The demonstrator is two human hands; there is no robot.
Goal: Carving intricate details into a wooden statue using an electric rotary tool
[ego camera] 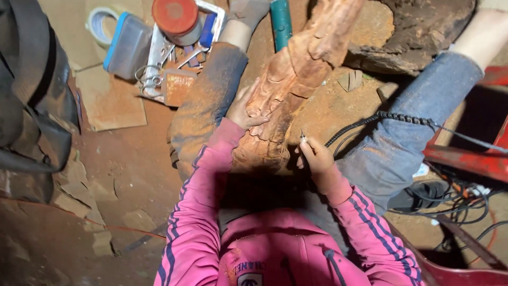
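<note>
The long reddish-brown carved wooden figure (288,90) lies across the lap between the knees. The left hand (244,108) rests flat, fingers spread, steadying it. The right hand (316,156) pinches a slim corded rotary carving tool (304,139) at its edge.

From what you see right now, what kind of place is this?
Probably a wood-carving workshop. A reddish carved wooden piece lies across the person's lap, the right hand holds a corded rotary tool, and a tray of small tools sits on the dusty floor.
</note>
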